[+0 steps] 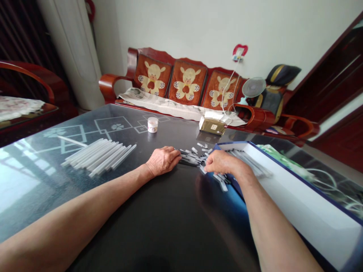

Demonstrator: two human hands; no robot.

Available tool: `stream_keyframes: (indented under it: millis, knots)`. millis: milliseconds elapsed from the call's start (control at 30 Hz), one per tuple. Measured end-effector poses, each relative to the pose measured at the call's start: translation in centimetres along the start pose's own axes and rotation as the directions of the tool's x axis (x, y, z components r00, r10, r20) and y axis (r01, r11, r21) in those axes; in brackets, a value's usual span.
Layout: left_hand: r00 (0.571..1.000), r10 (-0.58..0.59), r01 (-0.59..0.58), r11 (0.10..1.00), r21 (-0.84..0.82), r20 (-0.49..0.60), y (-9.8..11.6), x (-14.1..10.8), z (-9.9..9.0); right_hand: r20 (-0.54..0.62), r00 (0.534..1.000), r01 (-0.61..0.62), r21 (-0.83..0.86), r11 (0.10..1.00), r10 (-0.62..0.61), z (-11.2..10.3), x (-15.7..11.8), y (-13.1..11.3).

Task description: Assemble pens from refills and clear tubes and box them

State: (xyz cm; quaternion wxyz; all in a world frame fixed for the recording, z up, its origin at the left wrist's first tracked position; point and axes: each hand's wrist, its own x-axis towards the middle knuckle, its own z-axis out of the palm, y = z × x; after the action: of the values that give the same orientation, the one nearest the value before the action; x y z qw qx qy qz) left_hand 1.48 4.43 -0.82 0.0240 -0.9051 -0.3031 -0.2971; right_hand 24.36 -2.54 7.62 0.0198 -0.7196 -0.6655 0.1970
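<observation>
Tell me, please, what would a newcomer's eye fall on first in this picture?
Probably the three orange cushions with cartoon animals, on the wooden bench beyond the table. Next, the left hand and right hand at the scattered small pieces; pale sticks lie to the left, an open blue-edged box to the right.

Head view: aimed forward and down from the wearer's head, over the table (159,215).
Left hand (163,160) and right hand (224,162): seen from behind and above, near, about the middle of the frame.
Forearms (87,213): shown closest, cut off at the lower left and lower right.
Box (300,204): looked down into, along the right edge.
Sofa (172,57) and wall (181,26): faced across the table, farther off, in the upper middle.
</observation>
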Motion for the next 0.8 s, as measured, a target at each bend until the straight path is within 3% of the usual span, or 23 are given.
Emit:
stream_keyframes:
  millis: [167,800]
  knots:
    - [1.0,0.017,-0.017,1.0,0.025,-0.005,-0.1,0.0,0.1,0.015,0.997,-0.077,-0.138,0.987,0.08,0.5,-0.2,-1.6]
    - [1.0,0.014,-0.015,0.999,-0.048,-0.018,0.0,0.1,0.0,-0.033,0.999,-0.007,-0.155,0.988,0.002,0.9,0.2,-1.1]
